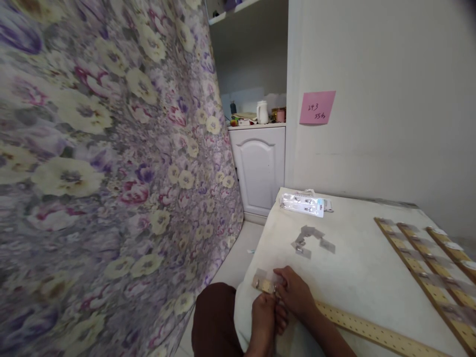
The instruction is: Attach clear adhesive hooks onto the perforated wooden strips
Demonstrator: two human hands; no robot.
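Note:
My left hand point(265, 317) and my right hand point(295, 292) meet at the near left edge of a white table point(357, 277). Both pinch at the left end of a long perforated wooden strip point(372, 333), where a small clear packet point(262, 277) lies on it. The fingers of both hands are curled together. What sits under the fingertips is hidden. Several small clear packets point(310, 241) lie loose a little farther up the table. A larger clear bag with a blue end point(303, 204) lies near the far edge.
Three more perforated strips with packets on them point(431, 263) lie at the right. A floral cloth point(104, 163) hangs close on the left. Behind stands a white cabinet point(258, 168) with bottles, and a pink note point(317, 107) sticks to the wall. My knee point(213, 322) is below.

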